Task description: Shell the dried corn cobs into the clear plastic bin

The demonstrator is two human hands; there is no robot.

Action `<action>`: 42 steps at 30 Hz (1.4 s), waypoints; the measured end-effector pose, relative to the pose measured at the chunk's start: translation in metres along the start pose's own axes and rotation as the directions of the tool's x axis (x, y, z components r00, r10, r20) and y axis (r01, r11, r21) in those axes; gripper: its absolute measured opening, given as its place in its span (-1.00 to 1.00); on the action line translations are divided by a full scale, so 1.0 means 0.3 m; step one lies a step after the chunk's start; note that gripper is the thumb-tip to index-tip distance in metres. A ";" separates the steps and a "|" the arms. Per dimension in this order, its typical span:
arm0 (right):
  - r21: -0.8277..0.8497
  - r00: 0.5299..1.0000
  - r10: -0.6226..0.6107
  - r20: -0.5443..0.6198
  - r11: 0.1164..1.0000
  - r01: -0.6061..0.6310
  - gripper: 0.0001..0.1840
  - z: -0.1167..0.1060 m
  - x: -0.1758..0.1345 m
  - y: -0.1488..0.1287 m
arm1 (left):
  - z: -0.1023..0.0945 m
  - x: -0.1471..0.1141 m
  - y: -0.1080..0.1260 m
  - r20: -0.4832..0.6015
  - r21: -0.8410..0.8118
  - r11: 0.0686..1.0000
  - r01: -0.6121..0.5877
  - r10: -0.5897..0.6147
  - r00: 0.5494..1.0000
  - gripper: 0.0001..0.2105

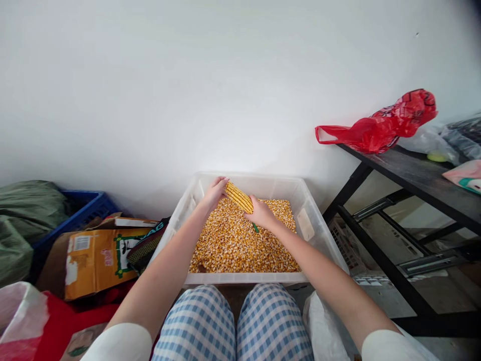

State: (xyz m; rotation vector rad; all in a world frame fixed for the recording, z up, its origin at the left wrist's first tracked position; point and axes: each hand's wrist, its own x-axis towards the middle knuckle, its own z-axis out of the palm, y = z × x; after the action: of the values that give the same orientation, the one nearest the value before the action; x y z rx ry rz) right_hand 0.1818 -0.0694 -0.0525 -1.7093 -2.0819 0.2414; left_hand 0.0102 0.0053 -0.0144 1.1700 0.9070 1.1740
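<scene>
A yellow ear of corn [239,197] is held between my two hands, tilted down toward the right. My left hand [216,191] is closed around its upper left end, and my right hand [260,211] grips the lower right end. Rows of kernels cover the part that shows; both ends are hidden by my fingers. Below the hands lies a deep heap of loose corn kernels [240,250] in a translucent plastic bin [323,245]. A small green thing [255,227] lies on the kernels just under my right hand.
At the left are a blue crate [93,198] with a green sack [33,215], an orange cardboard box [97,258] and a red-and-white bag [30,321]. A black table [421,175] with a red plastic bag [391,125] stands right. A white wall [240,90] rises behind.
</scene>
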 end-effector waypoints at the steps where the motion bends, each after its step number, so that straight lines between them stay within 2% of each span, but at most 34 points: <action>1: 0.014 1.000 -0.005 -0.003 1.000 0.005 -0.42 -0.005 0.001 0.011 | 0.000 -0.001 0.001 0.041 -0.007 1.000 -0.006 0.007 0.999 -0.74; 4: 0.051 1.000 -0.019 -0.013 0.998 0.020 -0.41 -0.019 0.003 0.036 | 0.003 -0.009 0.008 0.123 -0.011 1.000 -0.019 0.020 0.992 -0.73; 6: 0.044 1.000 -0.013 -0.018 0.999 0.014 -0.40 -0.023 0.003 0.041 | 0.008 -0.014 0.014 0.137 -0.030 0.999 -0.028 0.031 0.990 -0.71; 8: -0.003 1.000 0.002 -0.022 1.000 -0.002 -0.38 -0.022 0.003 0.034 | 0.013 -0.015 0.016 0.090 -0.034 0.999 -0.023 0.026 0.996 -0.69; 11: -0.061 0.999 0.013 -0.030 0.998 -0.014 -0.36 -0.011 0.004 0.018 | 0.012 -0.008 0.008 -0.043 0.034 0.999 0.001 0.000 0.999 -0.68; 13: -0.043 1.000 0.007 -0.028 0.999 -0.008 -0.37 -0.002 0.005 0.016 | 0.008 -0.001 -0.002 -0.065 0.085 0.996 -0.002 0.007 0.998 -0.70; 17: 0.063 1.000 -0.010 -0.011 0.998 0.011 -0.41 0.002 0.006 0.043 | 0.000 0.006 -0.011 0.042 0.099 0.995 -0.011 0.007 0.999 -0.71; 21: 0.150 1.000 -0.011 -0.021 0.989 0.014 -0.40 -0.005 0.008 0.074 | 0.003 -0.005 0.010 0.161 -0.032 0.999 0.014 -0.009 0.987 -0.69; 24: 0.140 1.000 0.003 -0.021 0.990 0.000 -0.41 -0.003 0.011 0.074 | 0.009 -0.017 0.027 0.213 -0.105 0.993 0.045 -0.022 0.977 -0.64; 26: 0.082 1.000 0.012 -0.019 0.997 -0.011 -0.41 0.001 0.012 0.062 | 0.014 -0.022 0.029 0.152 -0.051 0.998 0.042 -0.034 0.988 -0.61; 28: 0.007 0.999 0.030 -0.013 1.000 -0.030 -0.39 0.005 0.012 0.046 | 0.017 -0.026 0.025 0.041 0.069 0.997 0.018 -0.021 0.999 -0.61; 30: -0.042 0.999 0.042 -0.001 0.998 -0.042 -0.38 0.008 0.010 0.030 | 0.016 -0.026 0.019 -0.013 0.165 0.986 -0.003 0.005 1.000 -0.63; 39: 0.057 1.000 -0.026 0.008 0.998 0.025 -0.44 -0.024 0.004 0.046 | -0.012 -0.025 0.019 0.201 0.088 0.996 -0.007 -0.011 0.979 -0.68; 42: 0.056 1.000 -0.011 0.011 0.998 0.011 -0.43 -0.038 0.005 0.057 | 0.001 -0.030 0.022 0.212 0.038 0.999 -0.009 0.000 0.977 -0.69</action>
State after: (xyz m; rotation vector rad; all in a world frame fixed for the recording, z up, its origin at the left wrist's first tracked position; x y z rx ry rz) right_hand 0.2017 -0.0657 -0.0489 -1.6673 -2.0723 0.3032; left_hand 0.0075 -0.0037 -0.0083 1.3019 0.7670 1.0165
